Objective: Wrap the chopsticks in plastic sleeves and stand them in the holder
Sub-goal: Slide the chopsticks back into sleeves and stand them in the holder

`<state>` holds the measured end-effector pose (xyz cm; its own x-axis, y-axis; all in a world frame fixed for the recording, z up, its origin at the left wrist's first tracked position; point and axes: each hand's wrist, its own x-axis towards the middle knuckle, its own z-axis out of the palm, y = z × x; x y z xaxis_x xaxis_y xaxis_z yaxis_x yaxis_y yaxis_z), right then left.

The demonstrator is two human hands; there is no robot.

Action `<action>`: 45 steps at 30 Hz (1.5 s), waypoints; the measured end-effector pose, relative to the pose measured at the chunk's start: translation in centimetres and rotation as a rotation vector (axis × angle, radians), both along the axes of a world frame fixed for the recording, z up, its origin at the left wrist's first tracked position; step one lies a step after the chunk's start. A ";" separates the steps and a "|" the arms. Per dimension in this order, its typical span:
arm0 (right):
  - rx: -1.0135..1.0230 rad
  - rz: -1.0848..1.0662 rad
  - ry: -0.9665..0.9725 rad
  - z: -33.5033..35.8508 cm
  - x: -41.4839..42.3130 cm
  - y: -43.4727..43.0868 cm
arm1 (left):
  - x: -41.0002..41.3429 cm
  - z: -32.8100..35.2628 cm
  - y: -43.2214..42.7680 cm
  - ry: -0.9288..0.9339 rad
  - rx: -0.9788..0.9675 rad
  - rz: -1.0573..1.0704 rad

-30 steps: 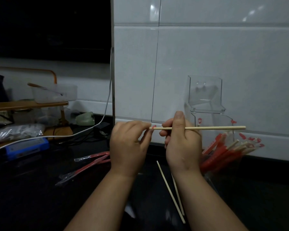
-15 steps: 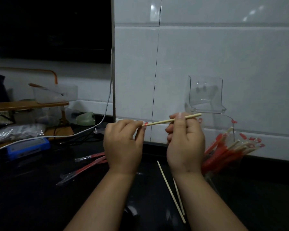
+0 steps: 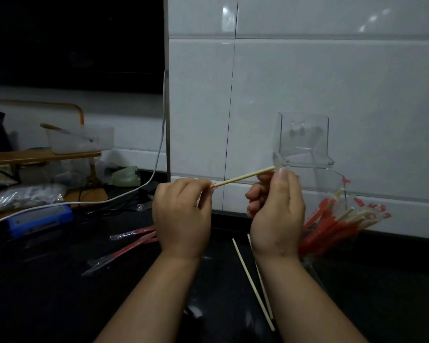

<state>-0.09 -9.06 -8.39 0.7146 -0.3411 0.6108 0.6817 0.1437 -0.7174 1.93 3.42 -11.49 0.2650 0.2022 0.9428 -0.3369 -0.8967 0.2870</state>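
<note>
A bare wooden chopstick is held tilted in front of the white tiled wall. My right hand pinches it, thumb up, and my left hand pinches the red mouth of a plastic sleeve around its left tip. Most of that sleeve is hidden in my left hand. Two bare chopsticks lie on the black counter between my forearms. A clear holder at the right holds several red-sleeved chopsticks, leaning. Loose red sleeves lie left of my left hand.
A clear plastic box hangs on the wall above the holder. At the left are a white cable, a blue device, a plastic bag and a wooden shelf carrying a clear tub.
The chopstick has slid leftward into the sleeve, so much less of it sticks out past my right hand. It went from level to tilted, right end up. Both hands shifted slightly left.
</note>
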 end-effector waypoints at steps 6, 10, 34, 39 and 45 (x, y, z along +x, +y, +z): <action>-0.005 0.025 0.061 -0.2 0.2 -0.1 | -0.1 -0.1 0.0 0.004 -0.004 0.009; -0.158 0.040 0.092 -0.6 0.7 0.0 | -0.2 0.1 -0.1 -0.024 0.011 -0.013; -0.322 0.012 0.164 -0.8 1.0 -0.1 | -0.1 0.0 -0.5 -0.103 0.061 -0.045; -0.281 -0.024 0.203 -0.7 0.9 -0.4 | -0.1 0.1 -0.3 -0.165 -0.050 -0.077; -0.302 -0.030 0.321 -0.8 1.7 -0.3 | -0.2 0.2 -0.3 -0.227 -0.208 -0.118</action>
<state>1.63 -9.32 -9.22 0.8767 -0.2048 0.4352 0.4185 -0.1210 -0.9001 1.77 3.11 -11.25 0.0858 0.3770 0.9222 -0.5115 -0.7777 0.3655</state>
